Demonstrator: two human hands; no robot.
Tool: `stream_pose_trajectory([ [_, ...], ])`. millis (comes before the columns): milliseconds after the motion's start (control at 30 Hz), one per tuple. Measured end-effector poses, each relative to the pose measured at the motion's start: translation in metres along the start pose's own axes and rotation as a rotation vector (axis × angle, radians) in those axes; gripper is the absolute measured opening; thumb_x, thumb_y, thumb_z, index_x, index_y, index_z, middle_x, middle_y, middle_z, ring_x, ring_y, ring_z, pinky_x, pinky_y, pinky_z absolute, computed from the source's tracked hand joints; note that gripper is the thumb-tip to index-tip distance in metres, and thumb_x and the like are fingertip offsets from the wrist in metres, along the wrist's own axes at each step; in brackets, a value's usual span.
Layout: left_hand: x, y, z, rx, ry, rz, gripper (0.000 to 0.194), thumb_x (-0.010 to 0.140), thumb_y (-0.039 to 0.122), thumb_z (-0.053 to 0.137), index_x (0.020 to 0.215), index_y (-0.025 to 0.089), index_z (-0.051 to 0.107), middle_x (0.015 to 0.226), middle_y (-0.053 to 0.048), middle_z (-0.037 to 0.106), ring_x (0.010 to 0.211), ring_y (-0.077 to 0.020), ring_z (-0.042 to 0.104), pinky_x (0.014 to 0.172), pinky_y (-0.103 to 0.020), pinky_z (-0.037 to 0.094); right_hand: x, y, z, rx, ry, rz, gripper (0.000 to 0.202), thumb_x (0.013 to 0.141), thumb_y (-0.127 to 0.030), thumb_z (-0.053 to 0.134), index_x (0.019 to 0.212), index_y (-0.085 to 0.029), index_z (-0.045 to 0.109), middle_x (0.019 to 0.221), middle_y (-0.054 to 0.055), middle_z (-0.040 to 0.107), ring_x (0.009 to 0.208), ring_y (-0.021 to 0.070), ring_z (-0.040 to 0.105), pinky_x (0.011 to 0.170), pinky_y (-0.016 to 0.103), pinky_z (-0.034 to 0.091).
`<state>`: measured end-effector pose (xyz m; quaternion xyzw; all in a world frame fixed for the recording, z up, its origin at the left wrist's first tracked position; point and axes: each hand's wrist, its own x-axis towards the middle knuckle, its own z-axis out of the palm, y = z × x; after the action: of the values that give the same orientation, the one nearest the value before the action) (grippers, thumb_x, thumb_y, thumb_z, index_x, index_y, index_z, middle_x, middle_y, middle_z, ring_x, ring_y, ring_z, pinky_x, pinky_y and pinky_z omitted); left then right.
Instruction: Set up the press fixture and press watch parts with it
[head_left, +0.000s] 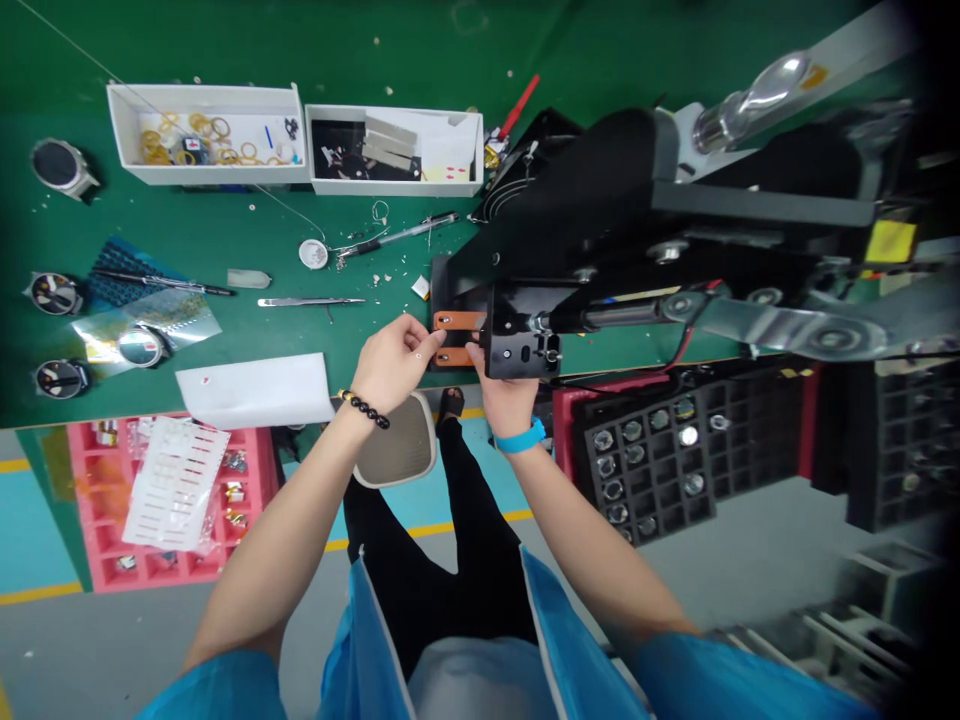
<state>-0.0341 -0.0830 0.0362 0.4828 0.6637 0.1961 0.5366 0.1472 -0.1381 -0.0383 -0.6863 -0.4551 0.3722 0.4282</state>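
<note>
A black bench press [592, 215] stands at the right of the green table. Its front holds a dark fixture with two orange strips [453, 356], beside a black block [517, 352] with holes. My left hand [394, 360] is at the fixture's left side, thumb and fingertips pinched together; whatever they grip is too small or hidden to name. From below, my right hand [507, 402] reaches up to the same fixture. Its thumb tip shows next to the lower orange strip, while the block hides the other fingers.
White boxes [300, 165] with rings and small parts stand at the back. Tweezers [311, 301], a pen [405, 234] and several watches [64, 166] lie leftward. Pink [81, 520] and black [724, 480] compartment trays flank my body, with a bin [397, 465] below the table edge.
</note>
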Motion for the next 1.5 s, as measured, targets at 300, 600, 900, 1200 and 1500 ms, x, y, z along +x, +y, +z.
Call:
stream_pose_trajectory([
  [300,-0.005,0.0,0.01,0.091,0.015,0.095,0.033,0.103,0.035,0.06,0.075,0.021,0.049,0.063,0.004,0.054,0.062,-0.015,0.049,0.063,-0.028,0.029,-0.001,0.01,-0.012,-0.161,0.021,-0.088,0.06,0.094,-0.056,0.066,0.14,-0.02,0.054,0.139,0.015,0.058,0.143,0.0307,0.049,0.127,0.065,0.033],
  [600,-0.089,-0.084,0.029,0.064,0.212,0.072,0.043,0.109,0.052,0.041,0.081,0.022,0.054,0.078,-0.003,0.058,0.073,-0.0171,0.055,0.074,-0.03,0.046,-0.081,0.011,-0.081,-0.294,0.007,-0.174,0.026,0.105,-0.039,0.05,0.122,-0.022,0.06,0.142,0.014,0.055,0.14,0.0276,0.051,0.118,0.056,0.043],
  [900,-0.064,-0.311,0.088,0.474,-0.114,-0.253,0.055,0.099,0.038,0.053,0.146,0.01,0.056,0.155,-0.024,0.048,0.148,-0.0415,0.04,0.124,-0.053,0.03,-0.13,0.094,-0.026,-0.338,-0.633,0.203,0.035,0.106,-0.047,0.048,0.127,-0.026,0.066,0.13,0.01,0.067,0.127,0.0246,0.061,0.115,0.048,0.047],
  [1200,0.01,-0.361,0.136,0.592,-0.313,-0.325,0.051,0.097,0.053,0.065,0.126,0.011,0.07,0.128,-0.02,0.068,0.132,-0.04,0.054,0.118,-0.064,0.032,-0.128,0.173,-0.018,-0.458,-0.866,0.221,0.035,0.105,-0.048,0.048,0.122,-0.023,0.065,0.127,0.009,0.07,0.124,0.0234,0.065,0.112,0.043,0.05],
  [1500,0.001,-0.321,0.216,0.742,-0.526,-0.116,0.054,0.098,0.027,0.069,0.15,0.02,0.055,0.157,-0.014,0.047,0.147,-0.0348,0.041,0.119,-0.056,0.04,-0.064,0.166,-0.031,-0.473,-0.897,0.005,0.037,0.108,-0.046,0.044,0.124,-0.02,0.065,0.13,0.009,0.07,0.126,0.0235,0.064,0.114,0.043,0.048],
])
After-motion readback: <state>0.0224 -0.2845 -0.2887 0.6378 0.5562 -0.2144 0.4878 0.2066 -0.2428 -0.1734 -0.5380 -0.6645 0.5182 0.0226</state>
